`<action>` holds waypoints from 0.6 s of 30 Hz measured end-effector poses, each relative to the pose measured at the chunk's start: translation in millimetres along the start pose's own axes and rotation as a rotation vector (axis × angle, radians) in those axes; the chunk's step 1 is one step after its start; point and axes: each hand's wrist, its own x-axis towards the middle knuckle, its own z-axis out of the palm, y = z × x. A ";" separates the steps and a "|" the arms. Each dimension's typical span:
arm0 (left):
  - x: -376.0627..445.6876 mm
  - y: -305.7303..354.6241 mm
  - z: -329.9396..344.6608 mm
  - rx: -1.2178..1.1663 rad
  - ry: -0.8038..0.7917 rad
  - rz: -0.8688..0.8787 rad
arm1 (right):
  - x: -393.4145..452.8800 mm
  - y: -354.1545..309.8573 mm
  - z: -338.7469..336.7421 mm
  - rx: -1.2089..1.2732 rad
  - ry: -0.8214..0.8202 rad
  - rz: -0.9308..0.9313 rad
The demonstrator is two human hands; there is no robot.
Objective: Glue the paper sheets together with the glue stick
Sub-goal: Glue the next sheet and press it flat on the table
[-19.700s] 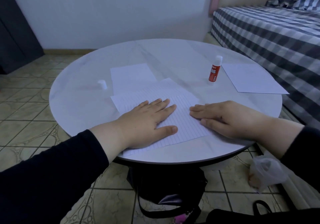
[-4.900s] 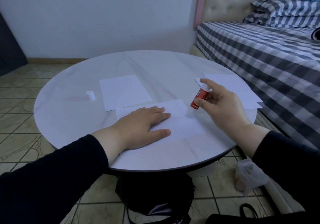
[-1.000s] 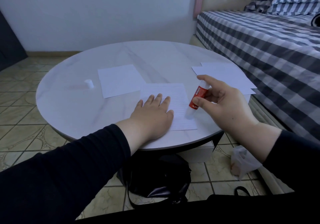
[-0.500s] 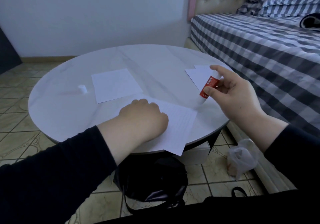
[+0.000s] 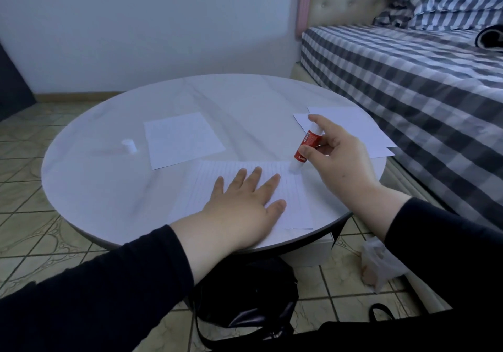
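Note:
A lined paper sheet (image 5: 295,196) lies near the front edge of the round white table (image 5: 109,188). My left hand (image 5: 245,204) presses flat on it with fingers spread. My right hand (image 5: 343,158) grips the red glue stick (image 5: 307,147), tilted, with its white tip down on the sheet's far right corner. A plain white sheet (image 5: 182,139) lies further back at the left. Two overlapping white sheets (image 5: 362,128) lie at the right edge, partly behind my right hand. The glue stick's white cap (image 5: 129,146) lies at the left.
A bed with a striped cover (image 5: 422,79) stands close to the table's right side. Under the table sits a black bag (image 5: 245,297). A clear plastic bag (image 5: 378,264) lies on the tiled floor at the right.
My left hand has turned the lined sheet back square on the table and now lies flat with fingers spread. My right hand has brought the glue stick's tip down onto the sheet's far right corner.

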 end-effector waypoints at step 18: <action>-6.6 -21.4 -15.3 0.027 -0.100 0.067 | -11.8 -11.2 3.3 -0.170 -0.126 -0.112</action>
